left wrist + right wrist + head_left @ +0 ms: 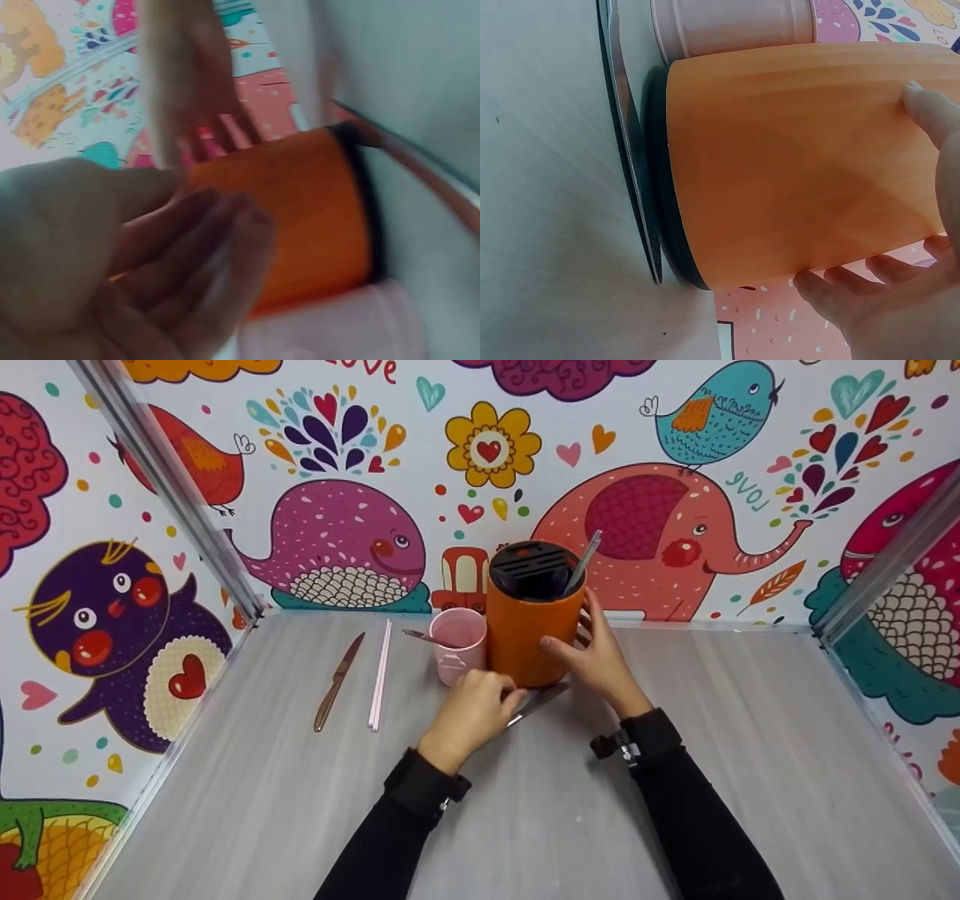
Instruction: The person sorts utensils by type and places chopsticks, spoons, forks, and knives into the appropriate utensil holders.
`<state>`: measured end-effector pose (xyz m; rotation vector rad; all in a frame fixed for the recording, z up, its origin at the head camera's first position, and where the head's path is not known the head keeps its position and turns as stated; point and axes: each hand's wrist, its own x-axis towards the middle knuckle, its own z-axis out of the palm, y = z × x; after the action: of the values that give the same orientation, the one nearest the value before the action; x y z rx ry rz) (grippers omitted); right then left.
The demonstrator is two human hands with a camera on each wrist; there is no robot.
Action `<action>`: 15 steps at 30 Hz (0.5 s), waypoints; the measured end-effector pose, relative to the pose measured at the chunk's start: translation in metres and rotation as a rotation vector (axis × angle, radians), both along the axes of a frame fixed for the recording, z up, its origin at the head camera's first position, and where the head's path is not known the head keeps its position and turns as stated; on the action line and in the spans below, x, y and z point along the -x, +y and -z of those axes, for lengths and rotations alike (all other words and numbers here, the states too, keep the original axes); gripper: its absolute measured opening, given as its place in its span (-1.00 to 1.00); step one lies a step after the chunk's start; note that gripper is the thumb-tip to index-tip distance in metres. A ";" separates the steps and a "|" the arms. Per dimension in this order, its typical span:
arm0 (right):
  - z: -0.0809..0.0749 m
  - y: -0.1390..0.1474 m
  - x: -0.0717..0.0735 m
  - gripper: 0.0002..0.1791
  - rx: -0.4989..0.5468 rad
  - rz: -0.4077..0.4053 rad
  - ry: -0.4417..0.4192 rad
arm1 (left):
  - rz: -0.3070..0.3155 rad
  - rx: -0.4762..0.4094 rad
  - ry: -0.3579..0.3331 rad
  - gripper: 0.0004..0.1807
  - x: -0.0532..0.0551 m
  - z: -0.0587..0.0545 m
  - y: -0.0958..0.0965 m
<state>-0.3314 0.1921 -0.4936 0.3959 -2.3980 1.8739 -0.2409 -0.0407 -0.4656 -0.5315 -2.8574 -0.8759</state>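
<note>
My right hand (604,656) grips an orange knife holder (532,634), thumb on its front and fingers along its right side. In the right wrist view the fingertips touch the holder's orange wall (795,165). A silver utensil (585,562) stands in the holder's black slotted top. My left hand (476,709) is in front of the holder and pink cup, its fingers loosely bent. Nothing shows between those fingers (232,247) in the blurred left wrist view. A silver-bladed knife (536,705) lies along the holder's base, partly hidden behind the left hand.
A pink cup (459,660) stands at the holder's left with a metal utensil (427,638) leaning in it. Further left lie pink chopsticks (380,679) and a copper-coloured knife (337,682). Patterned walls (337,547) border the grey table (262,810) at the back and sides.
</note>
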 end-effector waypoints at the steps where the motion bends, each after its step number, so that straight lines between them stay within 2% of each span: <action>1: 0.000 0.000 0.000 0.23 0.001 0.001 -0.007 | 0.005 0.026 -0.032 -0.80 0.000 0.006 0.000; 4: 0.000 0.002 0.000 0.24 0.001 0.005 -0.019 | 0.029 0.110 -0.088 -0.84 0.002 0.021 0.002; 6: 0.000 0.002 -0.001 0.24 0.000 0.007 -0.023 | 0.046 0.159 -0.077 -0.83 0.004 0.030 0.003; 8: 0.000 0.002 -0.001 0.24 0.001 0.004 -0.022 | 0.055 0.208 -0.047 -0.79 0.007 0.040 0.005; 9: -0.001 0.001 -0.001 0.24 0.000 0.003 -0.021 | 0.059 0.229 0.002 -0.75 0.013 0.056 0.004; 12: -0.001 0.000 0.000 0.25 0.002 0.003 -0.018 | 0.054 0.274 0.060 -0.70 0.023 0.081 0.005; 14: -0.001 0.000 0.000 0.25 0.002 0.004 -0.018 | 0.049 0.291 0.094 -0.71 0.031 0.095 0.006; 15: -0.001 -0.001 0.000 0.25 0.000 0.007 -0.020 | 0.046 0.293 0.103 -0.74 0.032 0.099 0.006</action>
<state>-0.3316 0.1914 -0.4924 0.3698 -2.4089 1.8839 -0.2730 -0.0346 -0.5643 -0.6531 -2.9020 -0.4206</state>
